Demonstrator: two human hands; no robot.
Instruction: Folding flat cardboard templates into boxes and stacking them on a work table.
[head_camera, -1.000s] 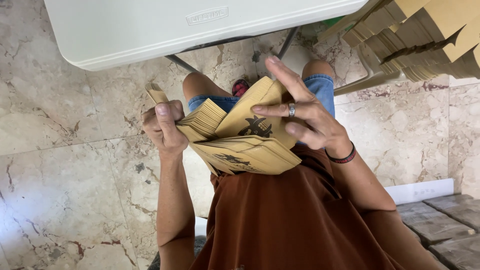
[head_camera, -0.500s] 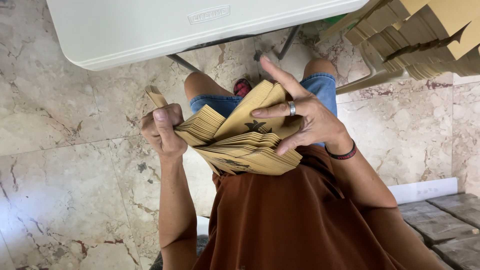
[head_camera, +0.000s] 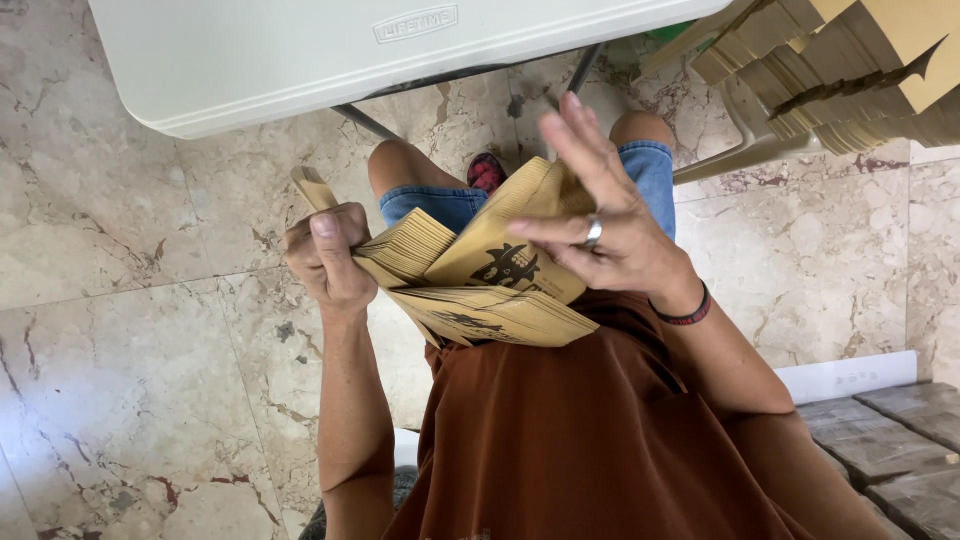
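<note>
Marble floor (head_camera: 130, 330) under white counter (head_camera: 300, 60). Left hand (head_camera: 325, 255) clenched on stack of brown paper bags (head_camera: 470, 280) over the lap; right hand (head_camera: 605, 225) spread, fanning. Loose grip could spill bags.

The person wears a loose rust-brown top (head_camera: 590, 440) with short sleeves that leave both forearms bare, and blue denim shorts (head_camera: 650, 170) with rolled or cuffed hems ending above the knees. The right hand (head_camera: 610, 230) carries a plain silver-coloured ring (head_camera: 593, 231) on one finger, and a thin dark band with a touch of red (head_camera: 685, 310) circles the right wrist. The left hand (head_camera: 328, 255) is bare of any ring or band, and a red and dark shoe (head_camera: 487, 172) shows between the knees.
</note>
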